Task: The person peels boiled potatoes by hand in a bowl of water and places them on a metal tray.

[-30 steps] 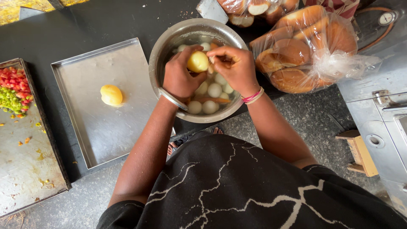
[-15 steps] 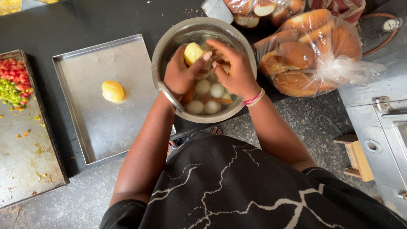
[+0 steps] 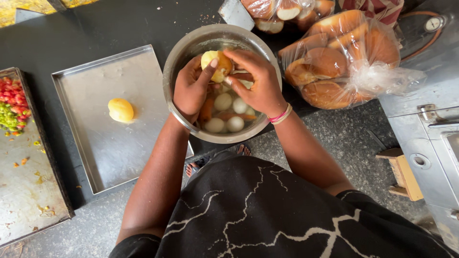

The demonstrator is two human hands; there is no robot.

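Observation:
My left hand (image 3: 192,88) holds a yellow boiled potato (image 3: 213,61) over a round steel bowl (image 3: 181,55). My right hand (image 3: 256,81) touches the same potato from the right, fingertips pinching at its skin. Inside the bowl lie several pale round potatoes (image 3: 224,102) and an orange piece, perhaps carrot. A pink and yellow band circles my right wrist. One peeled yellow potato (image 3: 120,110) rests alone on a square steel tray (image 3: 105,157) to the left of the bowl.
A clear plastic bag of bread buns (image 3: 339,62) lies right of the bowl, with more bagged buns (image 3: 279,12) behind. At far left a second tray (image 3: 24,191) holds chopped red and green vegetables (image 3: 12,107). A steel appliance (image 3: 430,119) stands at right.
Both hands have stayed over the bowl, turning the potato slightly; the view has shifted a little. The potato on the tray has not moved.

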